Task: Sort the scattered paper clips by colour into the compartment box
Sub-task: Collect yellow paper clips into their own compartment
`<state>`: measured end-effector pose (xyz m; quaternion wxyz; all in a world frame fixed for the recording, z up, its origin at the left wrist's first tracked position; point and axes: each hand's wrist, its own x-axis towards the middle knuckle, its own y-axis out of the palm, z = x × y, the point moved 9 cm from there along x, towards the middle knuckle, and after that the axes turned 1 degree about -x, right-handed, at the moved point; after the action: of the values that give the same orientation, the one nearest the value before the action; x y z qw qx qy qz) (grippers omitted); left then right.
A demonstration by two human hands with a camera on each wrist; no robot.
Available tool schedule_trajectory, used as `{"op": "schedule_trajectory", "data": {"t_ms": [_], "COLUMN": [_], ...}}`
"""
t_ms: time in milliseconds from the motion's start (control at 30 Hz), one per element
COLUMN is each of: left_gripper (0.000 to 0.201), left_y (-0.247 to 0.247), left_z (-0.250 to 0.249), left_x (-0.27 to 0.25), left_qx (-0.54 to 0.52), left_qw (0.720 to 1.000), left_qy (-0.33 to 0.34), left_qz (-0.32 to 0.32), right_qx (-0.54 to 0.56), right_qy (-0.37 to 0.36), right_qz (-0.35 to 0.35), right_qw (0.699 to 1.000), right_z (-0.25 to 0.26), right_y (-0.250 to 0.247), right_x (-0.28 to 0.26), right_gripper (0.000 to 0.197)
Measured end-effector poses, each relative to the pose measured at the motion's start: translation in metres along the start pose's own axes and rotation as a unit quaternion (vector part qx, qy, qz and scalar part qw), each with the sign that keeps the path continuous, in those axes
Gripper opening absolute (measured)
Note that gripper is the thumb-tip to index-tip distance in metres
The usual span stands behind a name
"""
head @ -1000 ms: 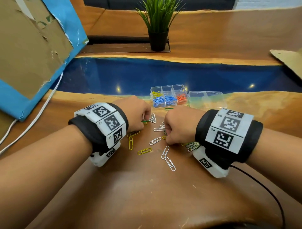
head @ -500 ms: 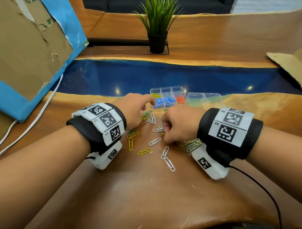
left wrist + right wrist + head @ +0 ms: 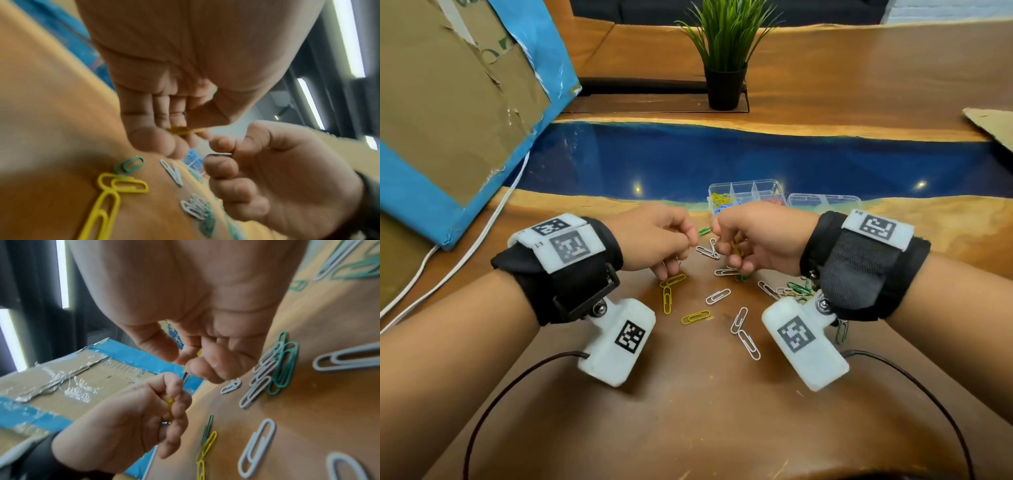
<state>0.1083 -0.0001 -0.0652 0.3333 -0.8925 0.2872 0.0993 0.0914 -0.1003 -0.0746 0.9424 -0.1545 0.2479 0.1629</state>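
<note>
My left hand (image 3: pixel 686 241) and right hand (image 3: pixel 722 240) meet fingertip to fingertip just above the table, in front of the clear compartment box (image 3: pixel 744 188). The left hand (image 3: pixel 189 134) pinches a yellow paper clip (image 3: pixel 185 129) between thumb and fingers. The right hand (image 3: pixel 185 360) has its fingers curled round another yellow clip (image 3: pixel 736 246). A green clip (image 3: pixel 704 231) shows between the two hands; I cannot tell whether either holds it. Yellow clips (image 3: pixel 667 299), white clips (image 3: pixel 717 296) and a green bunch (image 3: pixel 798 287) lie scattered under the wrists.
The box's clear lid (image 3: pixel 825 200) lies open to its right. A blue-edged cardboard sheet (image 3: pixel 448 102) leans at the left with white cables (image 3: pixel 482 236) beside it. A potted plant (image 3: pixel 725 61) stands at the back. More cardboard (image 3: pixel 993 126) sits far right.
Both hands have lifted off the table and come together. The left hand reached towards the box half a second ago and has drawn back. The right hand has turned on its side.
</note>
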Motion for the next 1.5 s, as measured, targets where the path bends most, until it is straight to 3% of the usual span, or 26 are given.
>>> {"op": "schedule_trajectory", "data": {"t_ms": [100,167,233,333,400,533,667,767,833,900,1000,1167,1300,1500], "left_gripper": [0.025,0.014,0.005,0.007,0.015,0.037,0.005,0.008,0.005,0.009,0.019,0.01,0.011,0.004], "left_y": [-0.005,-0.007,-0.009,-0.005,0.001,0.008,0.011,0.014,0.016,0.012,0.003,-0.002,0.0,0.0], "left_z": [0.008,0.012,0.013,0.011,0.011,0.007,0.004,0.007,0.007,0.007,0.011,0.013,0.015,0.017], "left_x": [-0.001,-0.004,-0.007,-0.016,-0.021,-0.024,-0.026,-0.026,-0.026,-0.025,-0.023,-0.025,-0.027,-0.028], "left_qx": [-0.002,0.024,0.138,0.308,0.346,0.385,0.41,0.399,0.398,0.4,0.405,0.404,0.389,0.378], "left_qw": [1.0,0.999,0.99,0.951,0.938,0.922,0.91,0.914,0.915,0.914,0.913,0.914,0.921,0.925], "left_qy": [-0.016,-0.027,-0.019,0.003,0.006,0.031,0.042,0.046,0.05,0.055,0.04,0.025,0.013,0.02], "left_qz": [-0.013,-0.01,-0.01,-0.001,0.018,0.035,0.049,0.055,0.048,0.028,-0.001,-0.006,-0.004,0.014], "right_qx": [-0.142,-0.339,-0.47,-0.573,-0.594,-0.609,-0.61,-0.603,-0.588,-0.544,-0.471,-0.424,-0.464,-0.555], "right_qy": [-0.048,-0.12,-0.152,-0.176,-0.196,-0.186,-0.181,-0.17,-0.155,-0.13,-0.1,-0.093,-0.122,-0.181], "right_qz": [-0.004,0.01,0.036,0.035,0.025,0.041,0.057,0.058,0.06,0.052,0.008,-0.018,-0.026,-0.021], "right_qw": [0.989,0.933,0.869,0.8,0.78,0.77,0.77,0.777,0.792,0.828,0.877,0.901,0.877,0.811], "right_z": [0.012,0.023,0.024,0.023,0.027,0.024,0.018,0.017,0.019,0.022,0.027,0.029,0.035,0.043], "right_y": [0.006,0.023,0.046,0.069,0.075,0.082,0.087,0.083,0.078,0.067,0.044,0.033,0.045,0.064], "right_x": [0.001,-0.007,-0.017,-0.025,-0.026,-0.023,-0.022,-0.022,-0.022,-0.019,-0.005,0.008,0.007,0.008], "right_gripper": [0.014,0.01,0.004,0.012,0.007,0.013,0.018,0.023,0.022,0.017,0.025,0.021,0.006,0.023]}}
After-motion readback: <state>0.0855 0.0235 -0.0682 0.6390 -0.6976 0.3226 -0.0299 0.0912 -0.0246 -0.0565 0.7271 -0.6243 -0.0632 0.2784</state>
